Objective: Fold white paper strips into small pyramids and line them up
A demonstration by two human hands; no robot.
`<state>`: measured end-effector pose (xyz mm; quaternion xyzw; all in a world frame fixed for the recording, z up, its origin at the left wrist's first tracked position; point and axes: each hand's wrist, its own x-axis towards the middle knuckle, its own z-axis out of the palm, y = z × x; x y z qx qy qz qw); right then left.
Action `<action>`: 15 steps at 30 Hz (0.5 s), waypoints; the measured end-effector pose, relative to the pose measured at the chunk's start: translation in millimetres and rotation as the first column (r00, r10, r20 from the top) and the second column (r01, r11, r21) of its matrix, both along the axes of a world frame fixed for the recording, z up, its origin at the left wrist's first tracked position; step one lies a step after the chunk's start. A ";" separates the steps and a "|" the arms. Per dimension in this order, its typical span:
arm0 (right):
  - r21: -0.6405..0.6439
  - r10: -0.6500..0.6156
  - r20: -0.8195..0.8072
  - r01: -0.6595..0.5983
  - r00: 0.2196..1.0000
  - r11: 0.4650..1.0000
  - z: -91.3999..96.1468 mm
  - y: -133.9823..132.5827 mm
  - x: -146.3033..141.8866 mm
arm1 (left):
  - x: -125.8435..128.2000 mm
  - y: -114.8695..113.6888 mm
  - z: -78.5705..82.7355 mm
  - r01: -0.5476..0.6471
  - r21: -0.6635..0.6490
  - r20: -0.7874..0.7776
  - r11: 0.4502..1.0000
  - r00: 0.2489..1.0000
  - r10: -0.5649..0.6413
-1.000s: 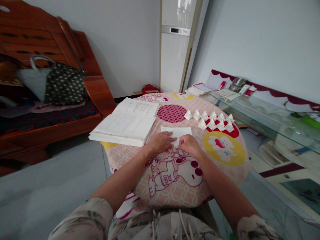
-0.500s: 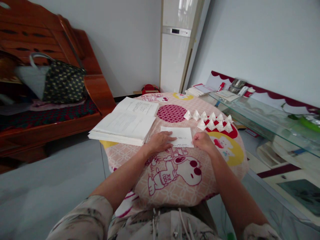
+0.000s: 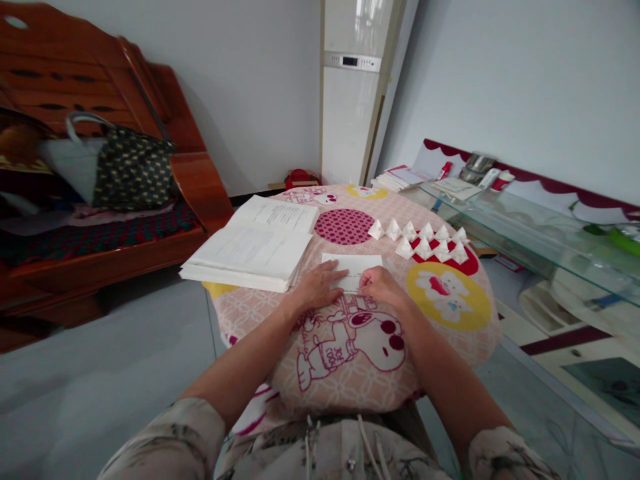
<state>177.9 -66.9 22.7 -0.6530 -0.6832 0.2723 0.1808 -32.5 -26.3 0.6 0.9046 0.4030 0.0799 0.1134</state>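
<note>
The right hand (image 3: 381, 285) has shifted inward from the right edge of the white sheet (image 3: 350, 261) (flat on the desk (image 3: 360, 400)); its fingers are curled, pinch undetermined. The left hand (image 3: 318, 285) lies spread on the sheet's left side. Smoothing appears incomplete.

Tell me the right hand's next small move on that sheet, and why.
Probably slide the right hand toward the right edge of the white sheet, pressing lightly: it rests curled on the paper, while the left hand lies spread over the left part, seemingly steadying it.
</note>
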 end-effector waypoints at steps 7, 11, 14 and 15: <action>-0.116 -0.069 0.034 0.072 0.997 0.991 5.5 -4.1 21.2 | -23.6 12.0 -4.8 0.089 -0.007 0.025 0.996 0.996 -0.089; -0.189 -0.124 -0.019 0.119 0.992 0.975 6.6 -7.6 43.1 | -35.3 21.0 -8.0 0.124 -0.077 0.021 0.989 0.992 -0.123; -0.203 -0.161 -0.071 0.143 0.984 0.969 8.0 -11.5 59.1 | -49.2 27.9 -6.2 0.201 -0.111 0.050 0.973 0.979 -0.196; -0.189 -0.178 -0.098 0.158 0.979 0.969 7.6 -11.9 62.8 | -52.9 29.8 -4.6 0.224 -0.122 0.057 0.967 0.974 -0.218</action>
